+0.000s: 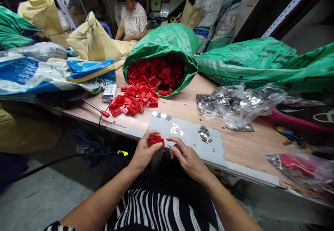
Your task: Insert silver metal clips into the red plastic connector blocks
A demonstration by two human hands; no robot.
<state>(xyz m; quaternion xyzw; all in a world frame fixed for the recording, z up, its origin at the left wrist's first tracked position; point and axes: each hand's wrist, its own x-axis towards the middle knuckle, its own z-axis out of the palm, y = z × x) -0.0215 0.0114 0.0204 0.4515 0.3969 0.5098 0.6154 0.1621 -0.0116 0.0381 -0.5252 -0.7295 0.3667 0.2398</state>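
Note:
My left hand (146, 149) pinches a red plastic part (156, 139) between thumb and fingers, just over the table's front edge. Close to its right side is my right hand (185, 155), thumb and fingertips drawn together; what they hold, if anything, is too small to make out. Beyond both hands lies a grey mat (186, 126). On it sit a small pile of shiny flat metal pieces (176, 129) and a darker pile of small metal pieces (205, 134). A heap of red plastic parts (134, 98) spills from a green woven sack (167, 39).
A screwdriver-like tool with a red handle (105, 113) and a white box-shaped device (109, 92) lie left of the heap. Clear bags of metal pieces (235, 104) rest at right, near a pink-rimmed tray (294, 121). Another person (134, 20) sits across the table.

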